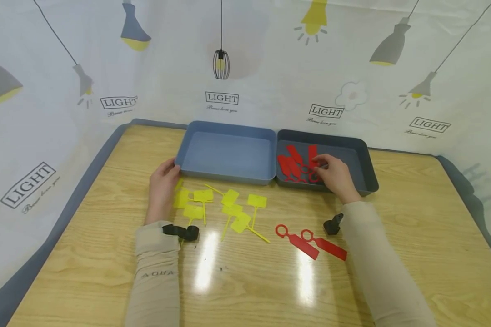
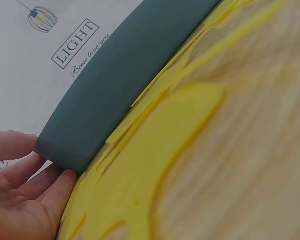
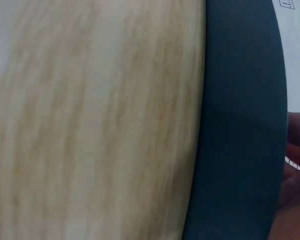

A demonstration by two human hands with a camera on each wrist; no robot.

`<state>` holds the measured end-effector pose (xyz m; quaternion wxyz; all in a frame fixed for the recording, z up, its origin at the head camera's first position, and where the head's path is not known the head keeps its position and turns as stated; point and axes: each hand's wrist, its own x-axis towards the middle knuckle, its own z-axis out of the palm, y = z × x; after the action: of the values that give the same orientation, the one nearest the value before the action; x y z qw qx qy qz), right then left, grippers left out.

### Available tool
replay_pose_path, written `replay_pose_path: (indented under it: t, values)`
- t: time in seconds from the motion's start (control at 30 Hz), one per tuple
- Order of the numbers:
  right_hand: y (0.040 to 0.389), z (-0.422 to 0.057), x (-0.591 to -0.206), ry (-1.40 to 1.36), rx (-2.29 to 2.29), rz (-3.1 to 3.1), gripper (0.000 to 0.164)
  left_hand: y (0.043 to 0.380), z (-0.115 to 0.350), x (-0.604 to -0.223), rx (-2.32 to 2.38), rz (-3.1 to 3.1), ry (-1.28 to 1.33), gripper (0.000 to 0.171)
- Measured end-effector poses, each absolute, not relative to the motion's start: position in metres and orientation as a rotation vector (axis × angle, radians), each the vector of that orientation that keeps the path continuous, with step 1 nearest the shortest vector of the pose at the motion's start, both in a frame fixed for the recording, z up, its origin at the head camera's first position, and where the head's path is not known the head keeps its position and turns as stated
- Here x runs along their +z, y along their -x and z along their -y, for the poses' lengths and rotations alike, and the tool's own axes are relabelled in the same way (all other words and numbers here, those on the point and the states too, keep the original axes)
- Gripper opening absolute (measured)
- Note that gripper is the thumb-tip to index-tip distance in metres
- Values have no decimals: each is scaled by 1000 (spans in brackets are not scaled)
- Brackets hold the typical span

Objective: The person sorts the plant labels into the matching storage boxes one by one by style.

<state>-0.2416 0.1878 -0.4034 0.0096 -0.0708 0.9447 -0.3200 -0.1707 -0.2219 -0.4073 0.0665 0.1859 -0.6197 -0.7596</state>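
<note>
My left hand (image 1: 163, 186) holds the front left corner of a blue tray (image 1: 233, 154). In the left wrist view, its fingers and thumb meet at that tray's corner (image 2: 65, 145). My right hand (image 1: 336, 176) reaches inside a dark grey tray (image 1: 353, 165), fingertips pinching a red tag (image 1: 313, 152) with a ring end. Other red tags (image 1: 288, 165) lie in the left part of that tray. In the right wrist view, the tray wall (image 3: 240, 125) hides most of the hand; a bit of red shows between the fingers.
Several yellow tags with thin stems (image 1: 231, 210) lie on the wooden table (image 1: 237, 295) before the blue tray. Two red ring tags (image 1: 304, 247) lie further right, near the right sleeve. A white cloth with printed lamps (image 1: 262, 54) hangs behind the trays.
</note>
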Motion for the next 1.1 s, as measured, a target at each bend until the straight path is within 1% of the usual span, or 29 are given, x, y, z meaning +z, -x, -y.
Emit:
replay_pose_path:
  t: [0.37,1.1]
  values:
    - [244,-186,-403,194,-890,-2959,28,178,228,-425,-2262,1890,-580,40]
    - [247,-187,-404,118,-785,-2895,27,180,229,-425,-2288,1862,-572,41]
